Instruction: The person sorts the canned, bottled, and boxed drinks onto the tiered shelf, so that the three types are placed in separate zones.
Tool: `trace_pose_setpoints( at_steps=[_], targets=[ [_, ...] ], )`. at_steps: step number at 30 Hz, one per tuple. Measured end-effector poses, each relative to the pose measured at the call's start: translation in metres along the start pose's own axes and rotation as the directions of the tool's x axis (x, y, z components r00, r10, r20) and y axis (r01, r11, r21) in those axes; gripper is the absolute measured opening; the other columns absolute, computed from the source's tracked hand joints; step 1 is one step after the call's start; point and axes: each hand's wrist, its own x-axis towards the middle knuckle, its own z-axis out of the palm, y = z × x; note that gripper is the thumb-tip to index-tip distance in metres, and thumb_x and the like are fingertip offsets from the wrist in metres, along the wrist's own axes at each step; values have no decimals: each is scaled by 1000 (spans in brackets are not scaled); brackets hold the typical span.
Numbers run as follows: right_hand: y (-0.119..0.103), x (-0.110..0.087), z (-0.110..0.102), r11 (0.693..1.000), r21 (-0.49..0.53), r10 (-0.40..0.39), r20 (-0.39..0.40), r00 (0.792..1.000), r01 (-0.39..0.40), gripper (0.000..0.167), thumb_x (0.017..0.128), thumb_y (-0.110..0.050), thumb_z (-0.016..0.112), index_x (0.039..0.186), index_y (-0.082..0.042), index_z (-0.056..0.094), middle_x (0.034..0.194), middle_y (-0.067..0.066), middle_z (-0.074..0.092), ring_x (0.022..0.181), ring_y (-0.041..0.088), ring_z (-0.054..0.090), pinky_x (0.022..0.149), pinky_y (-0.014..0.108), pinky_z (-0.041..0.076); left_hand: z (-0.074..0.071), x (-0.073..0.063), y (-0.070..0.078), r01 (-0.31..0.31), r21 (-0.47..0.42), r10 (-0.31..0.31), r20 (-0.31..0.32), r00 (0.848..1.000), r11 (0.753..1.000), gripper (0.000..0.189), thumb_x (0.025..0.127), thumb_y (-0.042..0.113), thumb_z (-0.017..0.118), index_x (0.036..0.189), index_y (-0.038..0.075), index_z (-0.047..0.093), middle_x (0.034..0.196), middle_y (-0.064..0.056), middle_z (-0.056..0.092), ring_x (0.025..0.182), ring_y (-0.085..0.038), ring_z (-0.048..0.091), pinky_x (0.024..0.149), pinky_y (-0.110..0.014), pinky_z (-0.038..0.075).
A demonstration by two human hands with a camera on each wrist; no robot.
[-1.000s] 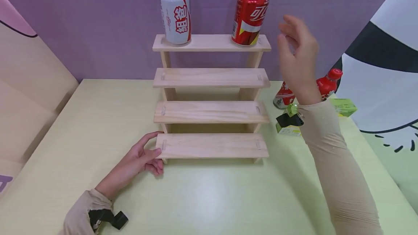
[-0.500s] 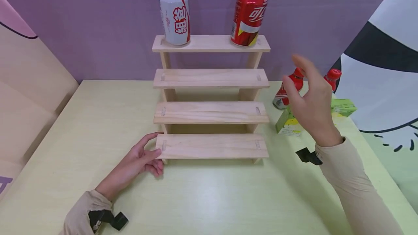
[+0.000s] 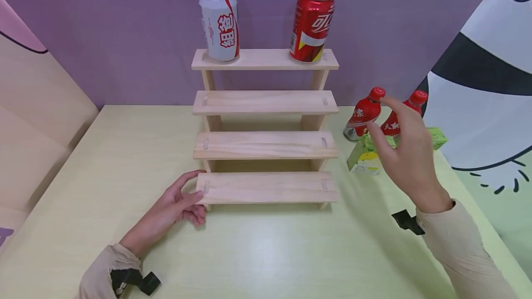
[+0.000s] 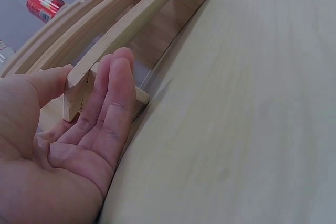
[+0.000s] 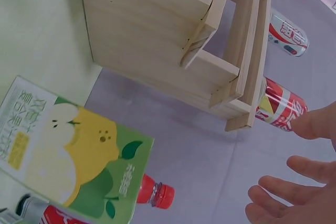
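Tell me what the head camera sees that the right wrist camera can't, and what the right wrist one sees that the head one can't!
Only the head view shows the left hand, holding the end of the lowest step, and the big black-and-white picture.

Only the right wrist view shows the shelf's flat outer side.

Both show the wooden shelf, the white can, the red can, the right hand, a green box and a red-capped bottle.
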Motion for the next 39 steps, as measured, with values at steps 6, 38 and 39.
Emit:
trace_pose_setpoints(
  at_steps=[6,38,39],
  targets=[
    [4,-6,-8,1000,-19,14,36,999,-14,56,89,-5,70,141,-4,50,141,16,53,129,36,45,108,56,38,-2,-2,-2,3,-2,-3,-3,1000,1000,58,106,20,52,154,19,20,83,-15,70,75,-28,71,69,-44,61],
    [50,-12,-3,975,-188,162,216,963,-121,35,95,-13,63,124,4,58,120,26,59,105,44,53,86,64,44,0,-3,0,-11,25,11,2,1000,1000,55,106,23,51,153,21,23,85,-21,69,75,-30,70,69,-45,61],
    [51,-12,-1,974,-191,159,219,963,-118,35,94,-14,63,124,4,58,120,26,59,105,43,53,85,63,45,-1,-3,1,-8,27,8,-3,1000,1000,55,106,23,51,153,22,24,85,-21,69,75,-30,70,70,-45,61]
  ],
)
